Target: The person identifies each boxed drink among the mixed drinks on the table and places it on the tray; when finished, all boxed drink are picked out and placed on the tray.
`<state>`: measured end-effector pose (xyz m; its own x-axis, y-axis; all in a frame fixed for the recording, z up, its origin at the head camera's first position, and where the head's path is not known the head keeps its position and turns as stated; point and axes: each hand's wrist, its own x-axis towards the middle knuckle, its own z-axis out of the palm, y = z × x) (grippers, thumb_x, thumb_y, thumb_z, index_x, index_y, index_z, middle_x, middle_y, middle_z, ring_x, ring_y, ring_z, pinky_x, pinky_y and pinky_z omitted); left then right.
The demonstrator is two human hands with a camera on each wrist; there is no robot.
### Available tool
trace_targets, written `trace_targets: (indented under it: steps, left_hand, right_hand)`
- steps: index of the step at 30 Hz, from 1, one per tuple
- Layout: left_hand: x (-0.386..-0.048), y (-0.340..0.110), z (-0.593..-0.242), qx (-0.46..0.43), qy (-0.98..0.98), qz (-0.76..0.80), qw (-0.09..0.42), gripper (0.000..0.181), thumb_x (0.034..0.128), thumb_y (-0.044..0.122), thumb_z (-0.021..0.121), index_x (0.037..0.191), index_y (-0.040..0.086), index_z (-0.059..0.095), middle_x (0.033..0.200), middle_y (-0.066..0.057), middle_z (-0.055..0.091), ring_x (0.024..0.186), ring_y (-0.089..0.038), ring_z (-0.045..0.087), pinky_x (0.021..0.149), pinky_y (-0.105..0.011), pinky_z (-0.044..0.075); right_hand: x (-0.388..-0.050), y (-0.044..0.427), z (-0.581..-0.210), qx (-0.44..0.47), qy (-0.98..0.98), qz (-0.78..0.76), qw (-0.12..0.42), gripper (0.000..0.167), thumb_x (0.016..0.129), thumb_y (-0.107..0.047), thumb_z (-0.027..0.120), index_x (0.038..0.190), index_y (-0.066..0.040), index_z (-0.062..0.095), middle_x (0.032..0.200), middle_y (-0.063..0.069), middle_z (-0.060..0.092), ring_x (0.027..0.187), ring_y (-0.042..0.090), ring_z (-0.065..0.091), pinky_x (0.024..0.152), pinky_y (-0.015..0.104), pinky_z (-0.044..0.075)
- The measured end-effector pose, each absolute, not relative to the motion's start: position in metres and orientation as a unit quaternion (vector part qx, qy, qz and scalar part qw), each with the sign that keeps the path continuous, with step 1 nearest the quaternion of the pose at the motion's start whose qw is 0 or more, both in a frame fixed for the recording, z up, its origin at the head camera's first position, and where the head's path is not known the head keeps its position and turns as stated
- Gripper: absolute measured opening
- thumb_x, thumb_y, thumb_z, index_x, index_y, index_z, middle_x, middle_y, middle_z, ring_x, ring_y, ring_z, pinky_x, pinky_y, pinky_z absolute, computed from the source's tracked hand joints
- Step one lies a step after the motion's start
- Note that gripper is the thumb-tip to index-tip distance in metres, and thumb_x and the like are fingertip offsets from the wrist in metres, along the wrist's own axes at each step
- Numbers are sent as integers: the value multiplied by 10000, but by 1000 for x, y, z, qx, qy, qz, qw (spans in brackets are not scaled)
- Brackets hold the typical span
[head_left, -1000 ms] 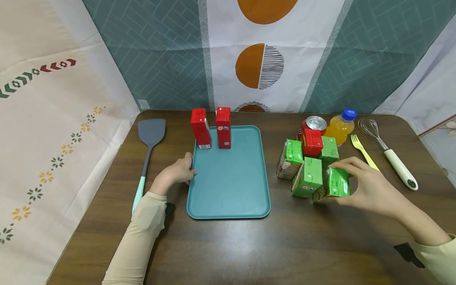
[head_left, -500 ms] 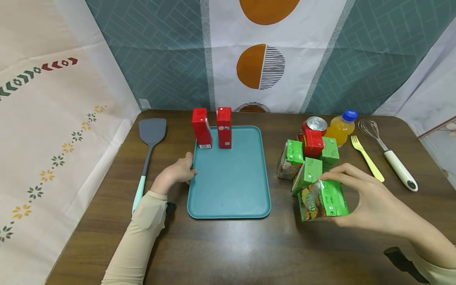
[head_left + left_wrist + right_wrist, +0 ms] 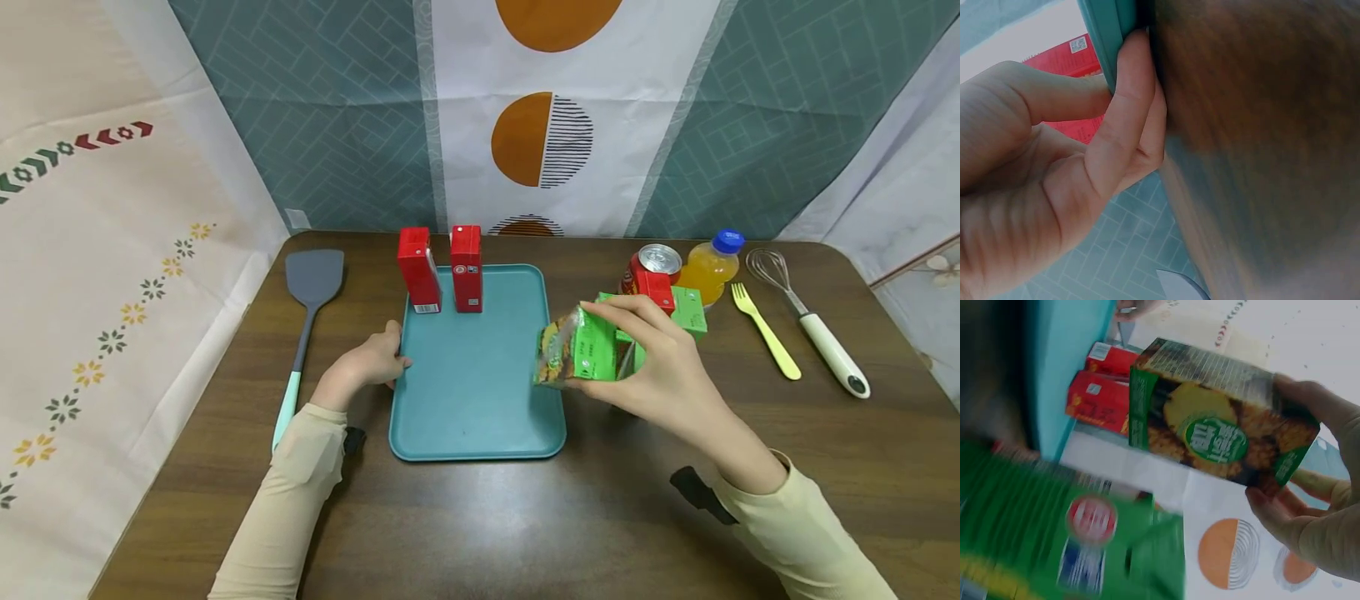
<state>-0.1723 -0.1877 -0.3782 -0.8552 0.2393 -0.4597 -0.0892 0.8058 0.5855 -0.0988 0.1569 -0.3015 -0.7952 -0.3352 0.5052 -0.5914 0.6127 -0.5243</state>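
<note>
A teal tray (image 3: 472, 392) lies on the table, its left rim pinched between the thumb and fingers of the left hand (image 3: 371, 357); the left wrist view shows the hand (image 3: 1097, 125) on that rim (image 3: 1107, 37). My right hand (image 3: 667, 367) grips a green box (image 3: 592, 346) between thumb and fingers, over the tray's right edge. In the right wrist view the box (image 3: 1210, 419) is tilted, with fingers (image 3: 1310, 400) at one end. Two red boxes (image 3: 420, 271) (image 3: 467, 271) stand at the tray's back left.
Behind the right hand are other green boxes (image 3: 688, 310), partly hidden, a red box (image 3: 654, 290), a red can (image 3: 660, 260) and an orange drink bottle (image 3: 711, 265). A yellow fork (image 3: 767, 332) and a whisk (image 3: 828, 346) lie at right, a spatula (image 3: 311, 283) at left.
The right hand has carried the green box up and left from the group of boxes to the tray's right edge. The left hand stays on the left rim.
</note>
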Motion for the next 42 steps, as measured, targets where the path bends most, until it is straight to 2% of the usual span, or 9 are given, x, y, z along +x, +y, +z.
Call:
trace_targets:
  steps: [4, 8, 11, 14, 17, 22, 29, 34, 42]
  left_hand:
    - [-172, -188, -379, 41, 913, 308, 266, 429, 950, 50, 487, 1245, -111, 221, 1117, -320, 497, 713, -241, 646, 662, -329, 538]
    - [-173, -187, -381, 47, 912, 309, 264, 390, 946, 40, 487, 1214, -106, 244, 1082, -314, 511, 709, -247, 648, 647, -329, 540]
    - [-174, -187, -381, 48, 913, 307, 263, 384, 945, 42, 492, 1207, -102, 251, 1060, -304, 522, 698, -241, 647, 642, -326, 539]
    - [-173, -186, -381, 47, 914, 305, 264, 397, 946, 48, 492, 1219, -102, 246, 1056, -301, 525, 685, -234, 647, 646, -324, 534]
    - [-172, -187, -381, 47, 916, 299, 264, 408, 947, 50, 488, 1228, -108, 237, 1062, -306, 524, 674, -231, 647, 650, -322, 528]
    - [-171, -188, -383, 47, 913, 304, 266, 440, 947, 42, 486, 1248, -125, 213, 1089, -324, 511, 688, -239, 649, 660, -335, 530]
    - [-170, -190, -380, 52, 909, 310, 272, 459, 943, 37, 485, 1247, -139, 190, 1100, -355, 498, 662, -227, 650, 646, -320, 527]
    - [-172, -189, -379, 55, 912, 306, 266, 438, 938, 27, 484, 1231, -142, 207, 1026, -332, 526, 640, -231, 653, 624, -320, 522]
    - [-173, -187, -378, 43, 917, 296, 265, 415, 950, 33, 471, 1243, -117, 218, 1064, -326, 524, 673, -239, 655, 639, -327, 530]
  right_hand:
    - [-116, 133, -302, 216, -882, 393, 147, 723, 570, -119, 897, 1229, -79, 601, 1188, 70, 534, 1031, 205, 513, 732, 369, 505]
    - [-135, 111, -313, 169, -868, 454, 110, 679, 635, -84, 858, 1250, -30, 576, 1241, 106, 506, 1096, 238, 493, 848, 405, 505]
    - [-151, 99, -322, 146, -872, 455, 102, 661, 658, -89, 844, 1253, -11, 568, 1257, 124, 496, 1115, 246, 494, 876, 397, 497]
    - [-165, 92, -329, 125, -890, 426, 99, 655, 665, -116, 845, 1250, -8, 571, 1270, 135, 501, 1048, 260, 514, 779, 392, 503]
    - [-180, 85, -334, 113, -898, 416, 88, 653, 675, -114, 838, 1258, -6, 565, 1291, 145, 495, 1052, 279, 515, 768, 395, 491]
    - [-202, 75, -342, 96, -897, 429, 53, 655, 725, -102, 802, 1309, -28, 517, 1361, 150, 450, 1175, 300, 472, 884, 413, 482]
    - [-220, 63, -341, 96, -906, 411, 23, 665, 764, -57, 758, 1355, -37, 455, 1425, 140, 403, 1207, 319, 447, 912, 421, 468]
    - [-232, 56, -335, 89, -924, 372, 9, 657, 795, -58, 725, 1381, -49, 429, 1480, 136, 332, 1312, 321, 361, 993, 400, 417]
    - [-240, 56, -332, 105, -943, 313, -33, 660, 858, -21, 636, 1441, -89, 335, 1538, 98, 204, 1410, 282, 180, 1073, 397, 318]
